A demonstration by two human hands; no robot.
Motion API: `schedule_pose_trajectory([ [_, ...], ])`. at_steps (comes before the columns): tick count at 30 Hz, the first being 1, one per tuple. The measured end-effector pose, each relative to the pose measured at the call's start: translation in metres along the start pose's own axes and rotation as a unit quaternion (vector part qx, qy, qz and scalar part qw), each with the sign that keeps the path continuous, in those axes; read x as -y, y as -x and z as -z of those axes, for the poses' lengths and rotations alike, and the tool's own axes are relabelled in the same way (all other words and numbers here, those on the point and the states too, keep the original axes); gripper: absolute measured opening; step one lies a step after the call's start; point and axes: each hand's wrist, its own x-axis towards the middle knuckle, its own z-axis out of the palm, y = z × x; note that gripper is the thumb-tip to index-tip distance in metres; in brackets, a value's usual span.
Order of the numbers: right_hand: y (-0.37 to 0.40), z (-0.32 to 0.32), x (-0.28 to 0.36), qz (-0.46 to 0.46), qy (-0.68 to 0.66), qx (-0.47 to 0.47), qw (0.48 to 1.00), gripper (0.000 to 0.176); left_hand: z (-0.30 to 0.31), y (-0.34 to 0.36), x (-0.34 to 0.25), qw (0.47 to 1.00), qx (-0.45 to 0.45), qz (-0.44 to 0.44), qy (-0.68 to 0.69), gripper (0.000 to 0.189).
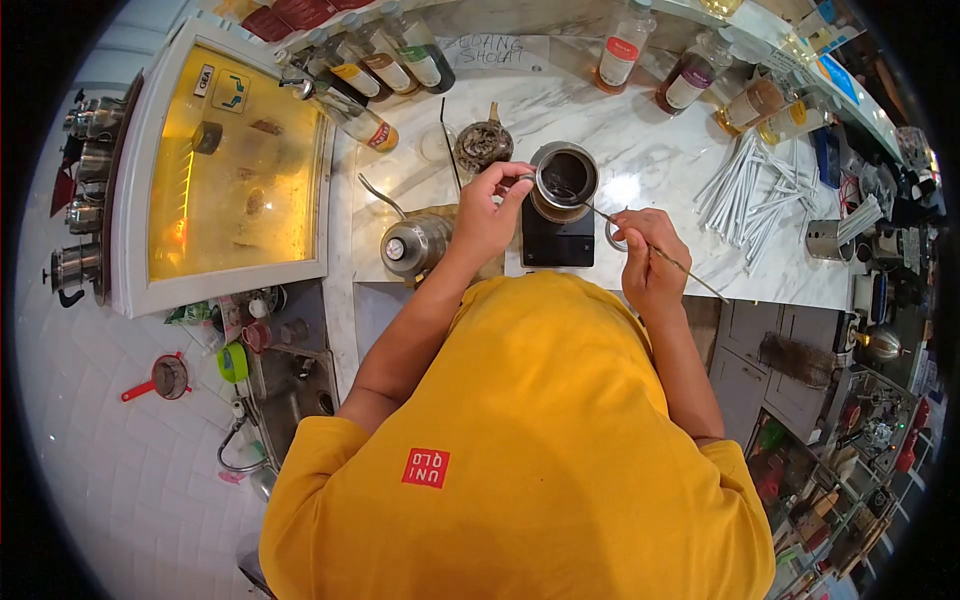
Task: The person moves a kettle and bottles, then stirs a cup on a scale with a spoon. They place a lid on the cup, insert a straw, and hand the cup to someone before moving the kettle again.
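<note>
Cup [566, 178] on scale [558, 245]: rigid, probably hot and tippy; left hand [487, 210] pinches the rim. Stirrer [603, 214]: light, stiff; right hand [648, 262] pinches mid-shaft, right of scale.

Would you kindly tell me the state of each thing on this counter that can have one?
cup: upright on the scale, uncovered, dark contents.
scale: flat on the counter, bearing the cup.
stirring rod: tilted, tip in the cup.
left hand: grip closed on the cup's rim.
right hand: grip closed on the stirring rod.
kettle: upright, lid on.
bottles: capped.
display case: lit inside.
</note>
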Motion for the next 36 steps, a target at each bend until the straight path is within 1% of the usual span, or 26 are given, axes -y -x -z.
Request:
schedule_pose_trajectory([
  [2,0.000,0.000,0.001,-0.009,-0.002,0.006,1.000,0.001,0.000,0.000,0.001,1.000,-0.002,0.006,-0.001,0.015],
  [5,-0.001,-0.002,-0.001,-0.005,-0.009,0.004,1.000,0.002,0.003,0.001,0.003,0.999,0.018,0.027,-0.008,0.017],
  [9,-0.002,-0.002,-0.001,-0.023,-0.010,0.012,1.000,0.002,0.003,-0.001,0.005,0.999,0.018,0.027,-0.003,0.017],
  [11,-0.003,-0.002,-0.002,-0.013,-0.010,0.007,1.000,0.002,0.003,-0.001,0.004,0.999,0.019,0.031,0.006,0.017],
  [17,-0.008,-0.003,-0.003,-0.007,-0.008,0.003,1.000,0.002,0.004,-0.005,0.005,0.999,0.020,0.023,-0.014,0.018],
  [20,-0.009,-0.003,-0.002,-0.002,-0.009,0.002,1.000,0.002,0.001,-0.006,0.003,1.000,-0.009,0.001,0.000,0.015],
  [23,-0.010,-0.002,0.000,0.004,-0.010,0.005,1.000,0.002,0.001,-0.004,0.002,1.000,-0.010,-0.009,-0.010,0.016],
  [29,-0.005,-0.002,0.000,0.000,-0.014,0.005,1.000,0.003,0.001,0.005,0.001,0.999,0.013,0.035,-0.024,0.017],
  [33,-0.006,0.000,0.003,-0.008,-0.007,0.020,1.000,0.003,0.001,0.006,0.003,0.999,0.014,0.037,-0.015,0.017],
  [36,-0.009,0.003,0.003,0.002,-0.021,0.012,1.000,0.004,0.001,0.006,0.004,0.999,0.013,0.040,-0.020,0.017],
])
